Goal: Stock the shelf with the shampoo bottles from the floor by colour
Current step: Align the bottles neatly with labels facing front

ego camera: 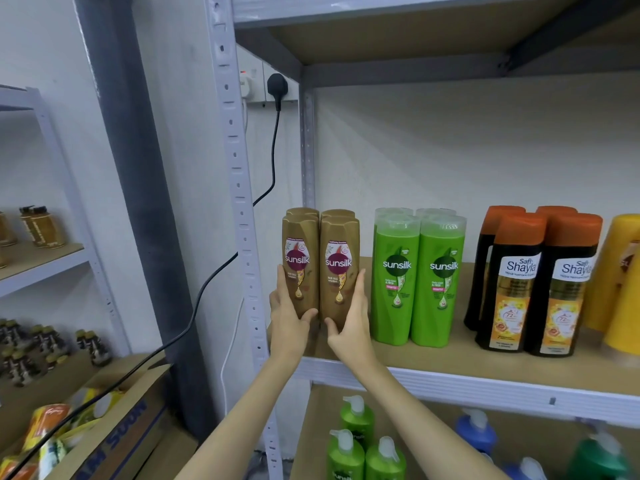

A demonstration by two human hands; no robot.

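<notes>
Forearms rise from the lower edge of the view to the middle shelf (450,382) of a grey metal rack. Left hand (289,317) cups the outer side of the left front brown Sunsilk bottle (300,265), fingers along its left flank and thumb curled across its lower front. Right hand (349,322) holds the right front brown Sunsilk bottle (340,268), fingers (360,289) extended up its right side and thumb hooked round its base at the front. Both bottles stand upright, long axis vertical, caps up, labels facing the camera, side by side and touching, just inside the shelf's front lip at its far left end, beside the perforated upright (242,209). Two more brown bottles stand directly behind them. A narrow gap separates the right hand from the green Sunsilk bottles (419,282), which stand two by two. Further right, after a wider gap, stand black Safi Shayla bottles with orange caps (530,289), then yellow bottles (620,282) cut off by the frame edge. Bare board lies in front of the green and black groups, and open space rises above all caps to the shelf overhead. Green pump bottles (360,445) occupy the shelf below; a cardboard box (114,427) sits at lower left.
</notes>
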